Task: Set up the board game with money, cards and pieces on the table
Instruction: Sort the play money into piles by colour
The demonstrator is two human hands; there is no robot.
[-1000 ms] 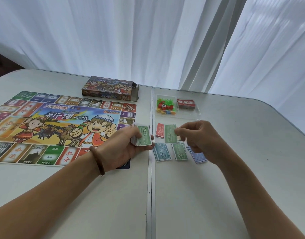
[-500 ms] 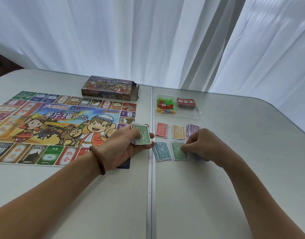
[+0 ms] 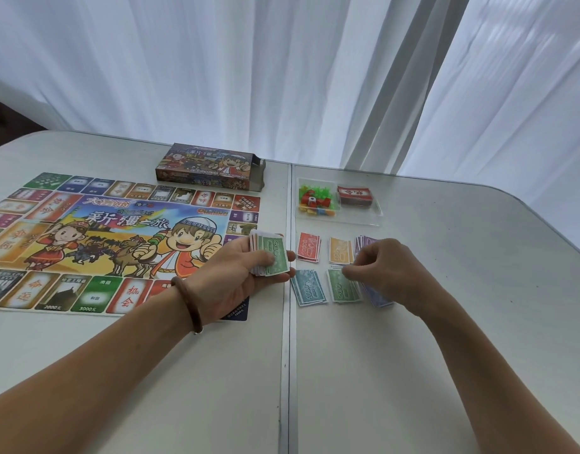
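White table, curtains behind. Your left hand grips a note stack, green "500" on top, at the 新疆之旅 board edge. Your right hand has its fingers curled at the "500" pile, beside the "1000" pile. Can't tell if it pinches a note.

Bright, soft daylight through white curtains; faint shadows; wide-angle bowing at edges; mostly sharp

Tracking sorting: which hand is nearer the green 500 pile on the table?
Right. The right hand reaches onto the green 500 pile; left hand holds bills further left.
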